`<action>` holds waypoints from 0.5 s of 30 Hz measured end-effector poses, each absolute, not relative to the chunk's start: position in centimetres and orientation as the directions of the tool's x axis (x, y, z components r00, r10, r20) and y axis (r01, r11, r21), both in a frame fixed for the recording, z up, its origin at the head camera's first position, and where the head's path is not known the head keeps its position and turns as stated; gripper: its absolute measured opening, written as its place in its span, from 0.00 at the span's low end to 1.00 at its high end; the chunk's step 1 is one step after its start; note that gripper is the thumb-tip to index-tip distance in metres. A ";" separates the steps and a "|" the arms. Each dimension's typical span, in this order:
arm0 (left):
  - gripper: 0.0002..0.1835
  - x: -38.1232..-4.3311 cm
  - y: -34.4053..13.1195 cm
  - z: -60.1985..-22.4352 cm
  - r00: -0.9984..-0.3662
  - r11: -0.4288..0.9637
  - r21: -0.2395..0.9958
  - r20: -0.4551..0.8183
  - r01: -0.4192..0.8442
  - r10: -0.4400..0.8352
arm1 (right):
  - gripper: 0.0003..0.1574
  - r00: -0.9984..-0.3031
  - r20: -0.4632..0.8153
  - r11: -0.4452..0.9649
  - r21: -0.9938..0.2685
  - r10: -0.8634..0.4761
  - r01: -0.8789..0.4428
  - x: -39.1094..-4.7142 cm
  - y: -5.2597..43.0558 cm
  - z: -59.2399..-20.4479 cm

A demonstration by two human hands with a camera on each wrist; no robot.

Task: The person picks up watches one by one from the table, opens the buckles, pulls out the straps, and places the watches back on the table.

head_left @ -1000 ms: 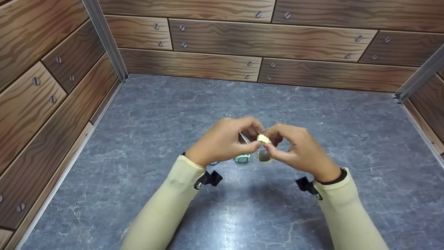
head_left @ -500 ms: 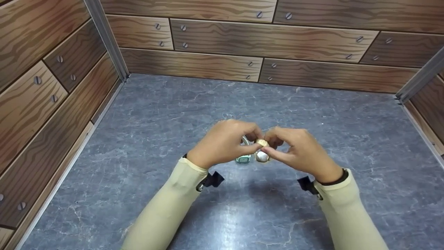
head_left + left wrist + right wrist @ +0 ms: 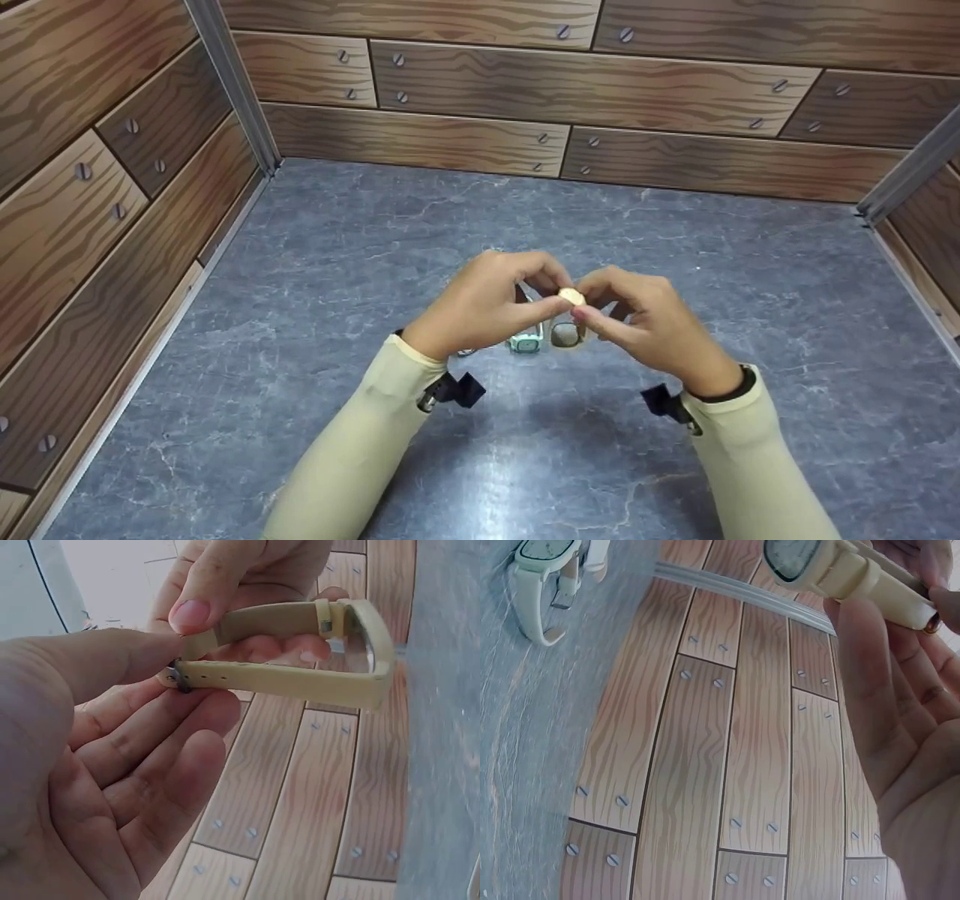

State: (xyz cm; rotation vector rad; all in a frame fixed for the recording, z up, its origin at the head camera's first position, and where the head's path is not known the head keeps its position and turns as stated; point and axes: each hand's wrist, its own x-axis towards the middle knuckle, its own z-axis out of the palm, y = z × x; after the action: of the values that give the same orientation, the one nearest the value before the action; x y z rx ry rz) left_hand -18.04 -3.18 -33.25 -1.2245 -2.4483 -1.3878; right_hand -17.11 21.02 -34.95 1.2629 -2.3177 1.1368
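A wristwatch with a cream strap hangs above the table between both hands, its strap fastened in a loop. My left hand pinches the strap between thumb and fingers close to the metal buckle. My right hand grips the strap from the other side, its thumb on the band near the buckle. In the head view the watch's square face hangs below the fingers. The right wrist view has its dial at the top edge, partly cut off.
Beneath the hands, a pale green watch lies on the grey marbled table. Another watch is mostly hidden behind the left hand. Wood-patterned walls enclose the back and sides.
Both hands dip slightly and rise again while holding the watch strap. The watch face tilts, and its bright glare from half a second ago is gone.
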 end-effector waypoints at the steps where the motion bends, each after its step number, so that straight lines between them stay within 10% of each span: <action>1: 0.08 -18.0 -3.2 -33.3 -0.684 0.250 0.713 0.418 0.655 0.598 | 0.15 -0.577 0.564 0.292 -0.517 -0.591 -0.805 -17.1 21.0 -34.9; 8: 0.07 -18.0 -3.1 -33.3 -0.693 0.146 0.792 0.409 0.593 0.594 | 0.14 -0.544 0.606 0.240 -0.511 -0.580 -0.826 -17.1 21.1 -34.9; 15: 0.13 -17.8 -3.1 -33.2 -0.647 0.400 0.546 0.396 0.736 0.651 | 0.13 -0.511 0.586 0.333 -0.391 -0.628 -0.858 -17.5 21.1 -35.2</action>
State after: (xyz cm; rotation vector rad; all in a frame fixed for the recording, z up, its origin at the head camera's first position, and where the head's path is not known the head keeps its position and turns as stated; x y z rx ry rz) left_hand -17.85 -3.14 -33.19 -1.2583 -2.5265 -1.0811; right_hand -17.54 21.06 -35.24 1.3229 -2.2730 0.9731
